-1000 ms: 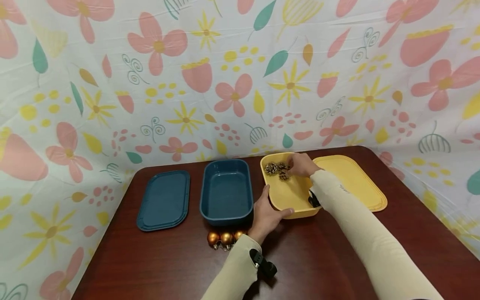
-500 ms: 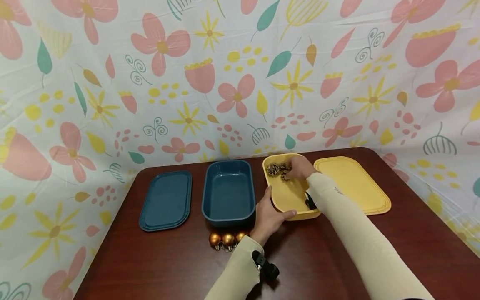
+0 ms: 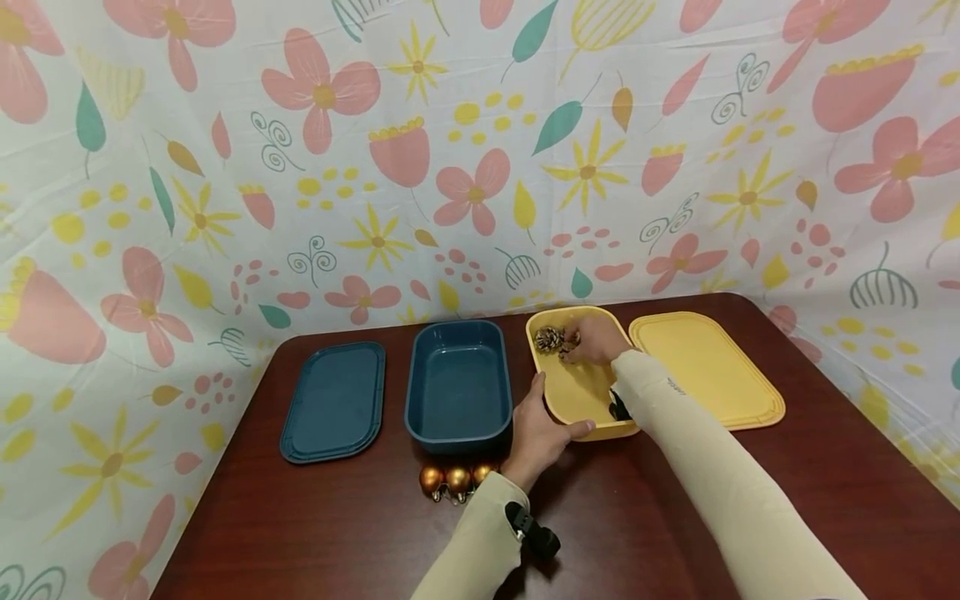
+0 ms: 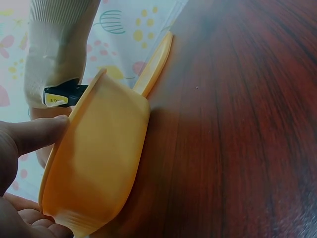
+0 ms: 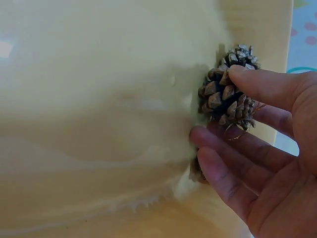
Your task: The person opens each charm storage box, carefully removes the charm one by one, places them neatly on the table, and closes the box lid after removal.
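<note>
Inside the yellow plastic box (image 3: 576, 392), pine cones (image 3: 549, 339) lie at the far left end. My right hand (image 3: 597, 338) reaches in among them. In the right wrist view its thumb and fingers are around a pine cone (image 5: 220, 94) with a thin gold string loop, close to the box wall. Part of another pine cone (image 5: 198, 171) shows behind the fingertips. My left hand (image 3: 538, 433) grips the near left corner of the box, its thumb (image 4: 42, 133) against the rim and the other fingers curled at the lower edge.
A blue box (image 3: 459, 387) stands left of the yellow one, with a blue lid (image 3: 334, 403) farther left. Several gold baubles (image 3: 458, 480) sit before the blue box, partly behind my left sleeve. The yellow lid (image 3: 708, 367) lies on the right of the dark wooden table (image 3: 315, 533).
My right hand has shifted slightly and its fingers have closed in around a pine cone. My left hand keeps its hold on the box. The view has turned slightly.
</note>
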{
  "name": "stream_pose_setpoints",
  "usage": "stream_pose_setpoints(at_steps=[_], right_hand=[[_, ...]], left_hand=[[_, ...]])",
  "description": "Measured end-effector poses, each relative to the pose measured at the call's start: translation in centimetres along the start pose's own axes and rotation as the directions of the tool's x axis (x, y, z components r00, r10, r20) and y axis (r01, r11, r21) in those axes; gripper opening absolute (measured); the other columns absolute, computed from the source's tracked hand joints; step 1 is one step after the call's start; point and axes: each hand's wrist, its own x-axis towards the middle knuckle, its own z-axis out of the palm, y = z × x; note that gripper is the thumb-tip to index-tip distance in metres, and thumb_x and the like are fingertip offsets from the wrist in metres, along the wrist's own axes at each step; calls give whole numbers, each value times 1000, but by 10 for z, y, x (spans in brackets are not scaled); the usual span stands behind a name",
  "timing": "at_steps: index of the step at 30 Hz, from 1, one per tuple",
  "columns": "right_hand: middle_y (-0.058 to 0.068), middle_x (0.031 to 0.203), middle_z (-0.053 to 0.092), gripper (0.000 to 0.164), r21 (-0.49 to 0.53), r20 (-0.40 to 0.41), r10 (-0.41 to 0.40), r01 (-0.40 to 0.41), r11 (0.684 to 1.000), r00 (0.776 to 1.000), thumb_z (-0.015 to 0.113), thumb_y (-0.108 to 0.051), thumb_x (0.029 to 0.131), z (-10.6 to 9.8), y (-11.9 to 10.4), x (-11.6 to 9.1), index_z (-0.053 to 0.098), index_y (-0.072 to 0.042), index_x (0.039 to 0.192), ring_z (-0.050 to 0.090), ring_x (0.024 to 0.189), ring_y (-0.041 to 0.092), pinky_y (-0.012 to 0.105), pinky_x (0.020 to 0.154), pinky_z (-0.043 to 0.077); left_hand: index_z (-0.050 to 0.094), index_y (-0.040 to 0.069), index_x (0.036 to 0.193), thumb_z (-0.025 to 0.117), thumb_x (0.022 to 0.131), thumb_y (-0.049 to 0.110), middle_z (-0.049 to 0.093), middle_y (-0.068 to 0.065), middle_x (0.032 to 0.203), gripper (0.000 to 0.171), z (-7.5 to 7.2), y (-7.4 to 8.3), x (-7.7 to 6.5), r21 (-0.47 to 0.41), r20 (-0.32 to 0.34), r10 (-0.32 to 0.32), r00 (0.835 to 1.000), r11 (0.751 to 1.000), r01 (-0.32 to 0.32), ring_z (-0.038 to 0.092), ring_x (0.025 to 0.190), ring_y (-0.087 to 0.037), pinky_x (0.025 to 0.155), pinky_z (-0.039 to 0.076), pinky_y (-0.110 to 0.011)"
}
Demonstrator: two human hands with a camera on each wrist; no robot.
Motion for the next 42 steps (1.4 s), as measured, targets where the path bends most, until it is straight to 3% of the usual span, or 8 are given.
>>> stream_pose_setpoints(at_steps=[8,16,19,25,30,37,42], right_hand=[[16,97,77,28,62,21,-26,25,998,999,84,-17,79,-6,0,-4,77,-1,100,66,79,24,38,75,55],[15,108,76,30,58,102,-19,13,998,995,81,-20,83,-16,1,-7,76,-4,109,68,93,26,41,84,56],[15,113,75,31,105,141,-27,12,994,990,77,-17,87,-23,0,-10,74,-5,116,69,95,26,39,82,57],[15,112,75,38,276,217,-52,-11,961,975,70,-18,95,-38,-3,-18,67,-6,131,72,93,27,39,78,61],[11,102,76,39,339,255,-89,-3,941,963,66,-20,98,-47,-3,-28,64,-4,133,72,98,35,45,81,61],[12,113,75,40,411,257,-130,14,912,958,60,-20,101,-54,-1,-47,61,-3,137,71,96,31,46,81,60],[12,121,71,37,455,243,-145,20,890,959,61,-22,100,-59,-2,-62,64,-10,135,70,94,24,43,79,60]], left_hand=[[34,13,158,91,71,30,37,-8,163,105,1,-2,0,2,8,-10,1000,1000,10,42,147,-27,117,40,-44],[35,14,158,92,71,31,36,-7,163,106,1,0,0,-3,13,-20,1000,1000,20,41,147,-27,117,40,-45],[34,14,158,92,71,31,36,-7,163,106,1,0,0,-1,13,-19,1000,1000,19,41,148,-27,117,40,-44],[35,13,158,92,71,30,38,-7,162,105,0,-1,1,20,3,-3,1000,1000,3,42,147,-28,116,41,-46],[34,12,158,91,72,31,39,-8,162,104,0,1,1,32,10,2,1000,999,-3,42,147,-29,116,41,-46],[34,12,158,90,73,32,38,-8,162,104,-1,0,0,30,17,-5,1000,1000,5,41,147,-27,118,39,-45],[32,13,159,90,73,33,37,-6,163,106,-1,-1,0,20,27,-10,1000,1000,10,39,148,-27,118,39,-46]])
